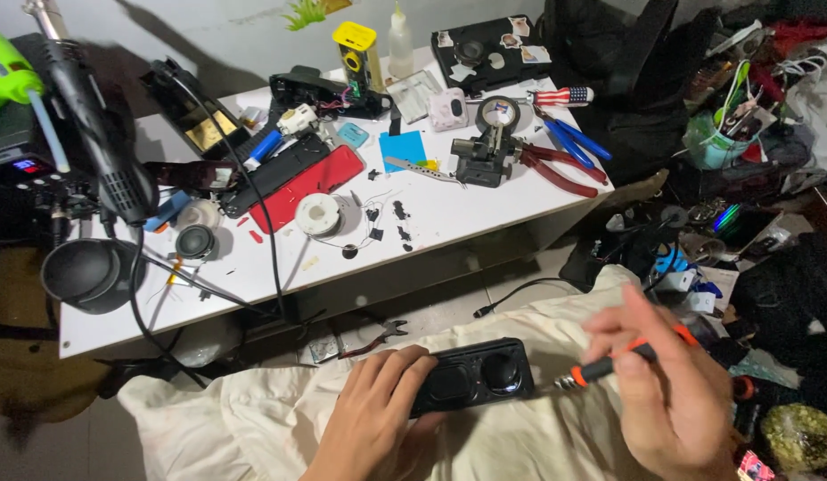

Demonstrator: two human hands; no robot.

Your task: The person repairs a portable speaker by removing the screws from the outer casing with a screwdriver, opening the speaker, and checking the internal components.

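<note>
Head view: small black oblong speaker housing (471, 379) held on a cream cloth (253, 419) over the lap, below the white worktop (467, 209).

Housing is pinned at its near-left end by the left hand (373, 419), fingers closed over it. Long axis runs left-right, slightly tilted up to the right; two round driver recesses are seen on top. The right hand (667, 387) is clamped on one orange-and-black-handled screwdriver (614, 361), tip pointed left, just beside the housing's right end; contact cannot be told. Right hand is nearer that end. Counted on the worktop: one red-handled pliers (556, 169), one solder spool (318, 214), one red flat cover (307, 187). One black hot-air handle (97, 134) stands left.
</note>
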